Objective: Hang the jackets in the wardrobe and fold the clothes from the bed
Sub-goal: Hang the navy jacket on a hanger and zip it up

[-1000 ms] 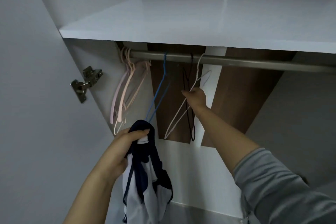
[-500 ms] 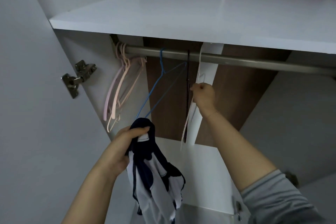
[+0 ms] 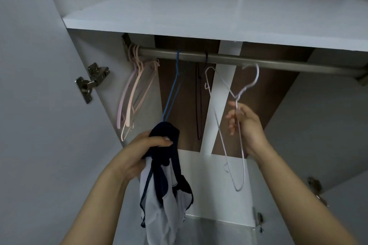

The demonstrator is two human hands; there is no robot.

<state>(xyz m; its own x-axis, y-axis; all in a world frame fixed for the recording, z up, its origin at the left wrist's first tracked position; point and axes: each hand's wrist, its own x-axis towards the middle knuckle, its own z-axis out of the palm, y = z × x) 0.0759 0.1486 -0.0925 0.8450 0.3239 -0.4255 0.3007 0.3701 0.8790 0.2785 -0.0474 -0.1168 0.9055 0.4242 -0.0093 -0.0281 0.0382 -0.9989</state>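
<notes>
My left hand (image 3: pixel 139 151) grips a navy and white jacket (image 3: pixel 165 189) by its dark collar; the rest of it hangs down in front of the open wardrobe. My right hand (image 3: pixel 247 125) holds a thin white wire hanger (image 3: pixel 227 125) by its neck. The hanger's hook sits just below the metal rail (image 3: pixel 278 62), free of it. On the rail hang a blue hanger (image 3: pixel 171 93), a dark hanger (image 3: pixel 199 101) and several pink hangers (image 3: pixel 135 93) at the far left.
A white shelf (image 3: pixel 199 16) runs above the rail. The wardrobe door (image 3: pixel 39 105) stands open at left with a metal hinge (image 3: pixel 91 81). A white vertical strip (image 3: pixel 219 105) crosses the brown back panel. Another hinge (image 3: pixel 316 189) shows at lower right.
My right hand has lifted the white hanger off the rail and drawn it right and down toward me. The left hand still holds the jacket, which now hangs a little lower.
</notes>
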